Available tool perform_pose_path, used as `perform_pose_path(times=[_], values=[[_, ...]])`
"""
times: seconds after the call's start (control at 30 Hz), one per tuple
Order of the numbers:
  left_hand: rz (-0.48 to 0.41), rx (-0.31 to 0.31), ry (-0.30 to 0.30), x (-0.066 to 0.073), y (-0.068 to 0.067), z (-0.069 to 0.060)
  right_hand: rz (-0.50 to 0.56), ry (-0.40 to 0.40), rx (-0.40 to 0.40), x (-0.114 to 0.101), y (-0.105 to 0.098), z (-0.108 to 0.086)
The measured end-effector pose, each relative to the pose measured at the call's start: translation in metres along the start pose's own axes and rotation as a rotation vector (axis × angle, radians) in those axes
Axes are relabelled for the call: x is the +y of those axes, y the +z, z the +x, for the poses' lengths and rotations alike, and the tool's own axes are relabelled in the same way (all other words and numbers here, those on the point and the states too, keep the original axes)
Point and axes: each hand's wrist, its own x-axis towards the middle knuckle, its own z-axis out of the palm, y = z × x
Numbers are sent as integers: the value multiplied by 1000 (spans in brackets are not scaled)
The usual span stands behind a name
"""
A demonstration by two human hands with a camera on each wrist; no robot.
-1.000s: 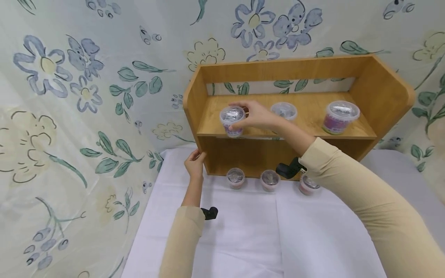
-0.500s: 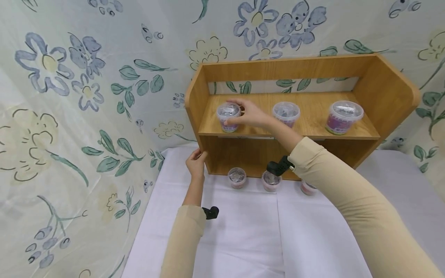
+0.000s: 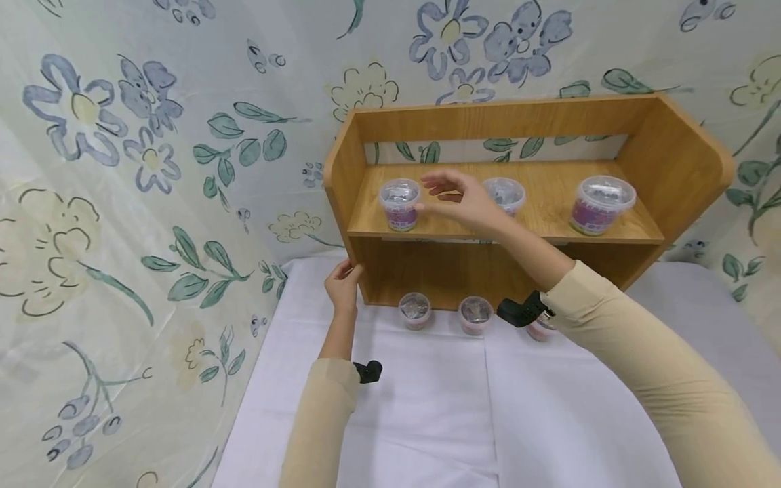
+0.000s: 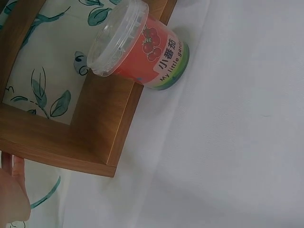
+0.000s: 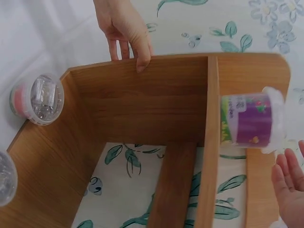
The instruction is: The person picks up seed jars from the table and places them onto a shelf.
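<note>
My right hand (image 3: 470, 200) is just right of a purple-labelled plastic tub (image 3: 401, 211) with a clear lid, at the left end of the upper board. Its fingers are loosely spread and hold nothing; in the right wrist view a gap separates the hand (image 5: 290, 190) from the tub (image 5: 249, 119). My left hand (image 3: 343, 290) grips the left side panel of the wooden shelf (image 3: 671, 152), low down. The right wrist view shows that thumb on the panel's inner face. A second tub (image 3: 509, 192) sits partly behind my right hand, and a third (image 3: 601, 207) stands at the right.
Below, a row of red-labelled tubs stands along the shelf's front edge: left (image 3: 415, 312), middle (image 3: 474, 316) and right (image 3: 539, 332), the last partly hidden by the right wrist camera (image 3: 523, 310). White cloth (image 3: 427, 400) covers the table. Floral fabric (image 3: 183, 203) hangs behind.
With my right hand holding it, the left tub moved slightly back and left on the upper board. My right hand then let go and drew away rightward. The left hand kept its place.
</note>
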Motion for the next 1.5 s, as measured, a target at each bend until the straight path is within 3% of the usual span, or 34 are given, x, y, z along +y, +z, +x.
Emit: perform_pose_path(times=[0.1, 0.17, 0.3, 0.43, 0.57, 0.77, 0.97, 1.13, 1.5], values=[[-3, -3, -2, -1, 1, 1, -64, 31, -58, -5, -7, -17], [-4, 3, -4, -2, 2, 2, -108, 63, -150, -7, -12, -31], [-9, 21, 6, -5, 2, 3, -174, 136, -427, 0, -21, -57], [-10, 24, 16, -4, 1, 2, -169, 206, -679, 18, -30, -80], [-18, 23, 12, -4, 1, 2, -162, 255, -754, 33, -36, -96], [-3, 26, -6, -4, 0, 4, -145, 254, -662, 49, -42, -113], [-2, 19, -15, -8, -1, 4, -223, 170, -466, 70, -43, -134], [-1, 22, -9, -8, -1, 4, -291, 149, -314, 89, -41, -153], [-2, 13, -21, -9, -2, 5, -355, 101, -76, 127, -42, -180]])
